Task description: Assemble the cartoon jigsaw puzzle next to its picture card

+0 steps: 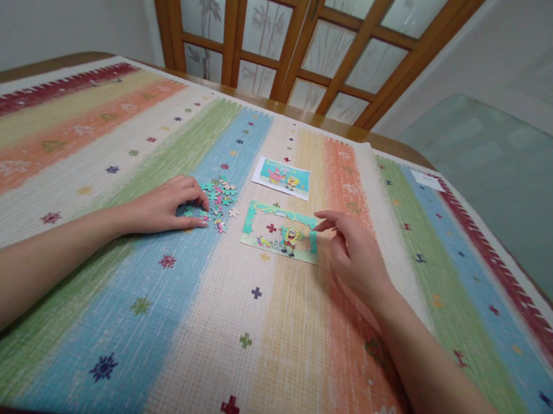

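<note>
A partly assembled jigsaw puzzle [295, 241] lies on the striped tablecloth, its border joined and a yellow cartoon figure at its lower right. Cloth shows through the gap in its middle. My right hand [356, 254] is at its right edge, index finger stretched toward the upper right corner and the other fingers bent; I see no piece in it. To the left of the puzzle is a heap of loose jigsaw pieces [220, 193], mostly turquoise. My left hand [168, 204] rests against the heap's left side, thumb and curved fingers apart around some pieces.
Behind the puzzle lies a reference picture card [283, 177] with a pink and a yellow figure. The striped tablecloth [217, 361] covers the table. A white paper [427, 180] lies at the far right. Wooden glass-paned doors [287, 34] stand beyond the table.
</note>
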`<state>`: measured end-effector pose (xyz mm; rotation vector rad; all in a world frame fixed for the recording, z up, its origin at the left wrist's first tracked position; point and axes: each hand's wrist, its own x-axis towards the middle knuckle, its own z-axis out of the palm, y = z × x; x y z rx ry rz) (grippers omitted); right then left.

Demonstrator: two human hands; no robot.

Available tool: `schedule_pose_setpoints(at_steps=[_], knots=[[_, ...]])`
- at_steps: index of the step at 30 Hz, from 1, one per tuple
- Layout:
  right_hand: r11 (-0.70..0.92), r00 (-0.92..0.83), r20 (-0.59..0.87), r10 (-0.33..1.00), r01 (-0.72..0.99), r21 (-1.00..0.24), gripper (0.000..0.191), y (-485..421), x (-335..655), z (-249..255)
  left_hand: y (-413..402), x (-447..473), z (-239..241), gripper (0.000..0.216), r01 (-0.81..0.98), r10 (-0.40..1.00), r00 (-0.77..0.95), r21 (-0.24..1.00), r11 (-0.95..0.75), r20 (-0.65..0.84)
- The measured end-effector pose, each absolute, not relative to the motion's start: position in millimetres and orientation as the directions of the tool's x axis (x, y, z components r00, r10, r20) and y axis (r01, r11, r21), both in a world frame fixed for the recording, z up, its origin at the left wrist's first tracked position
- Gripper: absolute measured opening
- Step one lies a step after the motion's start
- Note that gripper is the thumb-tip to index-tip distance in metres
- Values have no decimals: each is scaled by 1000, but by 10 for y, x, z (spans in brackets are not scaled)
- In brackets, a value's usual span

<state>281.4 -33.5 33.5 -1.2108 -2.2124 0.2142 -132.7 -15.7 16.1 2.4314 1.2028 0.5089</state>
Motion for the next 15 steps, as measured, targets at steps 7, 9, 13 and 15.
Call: schedule_pose_setpoints(at_steps=[7,9,13,15], knots=[[546,-345,476,809,742,-390,43,-303,2870,395,-146,-1338,147,45,663,803,573,483,-572,165],[547,-364,457,812,747,-377,42,-301,2862,368,-147,-1340,146,44,662,801,575,481,-576,168],[552,-382,443,811,750,-363,38,-290,2857,335,-156,-1338,151,45,665,803,571,478,-574,171],[558,-391,438,809,745,-365,36,-283,2862,332,-170,-1330,157,45,669,805,570,475,-572,167]])
